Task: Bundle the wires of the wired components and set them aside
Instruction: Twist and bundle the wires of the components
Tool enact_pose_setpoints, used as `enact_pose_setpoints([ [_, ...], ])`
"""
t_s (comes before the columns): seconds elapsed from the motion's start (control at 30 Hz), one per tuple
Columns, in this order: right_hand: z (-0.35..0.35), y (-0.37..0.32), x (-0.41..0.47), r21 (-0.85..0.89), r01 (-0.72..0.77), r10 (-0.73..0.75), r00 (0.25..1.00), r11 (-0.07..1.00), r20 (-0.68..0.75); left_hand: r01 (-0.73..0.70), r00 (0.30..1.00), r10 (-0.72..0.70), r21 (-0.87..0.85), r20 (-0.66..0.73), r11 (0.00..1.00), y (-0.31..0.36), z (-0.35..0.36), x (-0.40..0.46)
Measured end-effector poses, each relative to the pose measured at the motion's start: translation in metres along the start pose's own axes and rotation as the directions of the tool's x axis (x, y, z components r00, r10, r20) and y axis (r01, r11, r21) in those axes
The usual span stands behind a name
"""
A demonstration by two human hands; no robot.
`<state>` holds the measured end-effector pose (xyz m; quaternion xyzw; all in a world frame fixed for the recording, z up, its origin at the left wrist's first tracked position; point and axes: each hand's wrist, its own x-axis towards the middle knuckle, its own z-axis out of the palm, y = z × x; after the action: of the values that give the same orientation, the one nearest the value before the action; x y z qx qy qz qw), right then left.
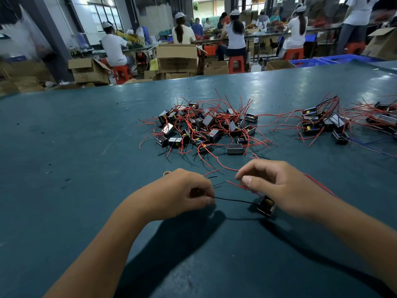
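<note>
A small black box component (266, 206) lies on the green table (86, 147) just under my right hand (277, 186). Its black wire (234, 200) runs left to my left hand (189, 193), which pinches the wire's end between curled fingers. My right hand pinches the component's red wires (238, 186) between thumb and fingers; more red wire trails out to the right of that hand. A heap of several like components with loose red wires (206, 127) lies beyond my hands at the table's middle.
A second group of components with wires (322, 123) sits at the right, with more at the far right edge (382, 117). A small rubber band (167, 173) lies left of my left hand. Seated workers, cardboard boxes and blue crates stand beyond the table's far edge.
</note>
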<state>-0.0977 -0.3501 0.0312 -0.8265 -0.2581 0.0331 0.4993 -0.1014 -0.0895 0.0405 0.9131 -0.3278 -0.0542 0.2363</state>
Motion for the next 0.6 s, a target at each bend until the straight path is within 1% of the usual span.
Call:
enact_pose_setpoints([
  [0.2,-0.027,0.006,0.002,-0.174,-0.069,0.081,0.995,0.982,0.062,0.045,0.999,-0.044,0.027,-0.028,0.999,-0.004,0.0,0.0],
  [0.27,-0.03,0.007,0.003,-0.228,-0.068,0.088,0.993,0.971,0.079,0.054,0.998,-0.052,0.028,-0.042,0.998,-0.004,0.0,-0.001],
  [0.33,-0.032,0.007,0.002,-0.27,-0.044,0.084,0.987,0.962,0.137,0.066,0.996,-0.064,0.027,-0.058,0.997,-0.004,-0.001,0.0],
  [0.43,-0.036,0.006,0.0,-0.369,0.035,0.059,0.969,0.929,0.242,0.078,0.994,-0.076,0.032,-0.08,0.996,-0.004,-0.001,0.0],
  [0.5,-0.039,0.005,-0.001,-0.42,0.081,0.043,0.96,0.904,0.277,0.091,0.992,-0.087,0.04,-0.092,0.995,-0.005,-0.001,0.001],
  [0.53,-0.04,0.005,-0.001,-0.457,0.103,0.036,0.957,0.883,0.286,0.098,0.991,-0.094,0.044,-0.098,0.994,-0.005,-0.001,0.001],
  [0.6,-0.043,0.007,-0.002,-0.572,0.157,0.028,0.953,0.805,0.301,0.112,0.988,-0.105,0.052,-0.114,0.992,-0.006,-0.001,0.001],
])
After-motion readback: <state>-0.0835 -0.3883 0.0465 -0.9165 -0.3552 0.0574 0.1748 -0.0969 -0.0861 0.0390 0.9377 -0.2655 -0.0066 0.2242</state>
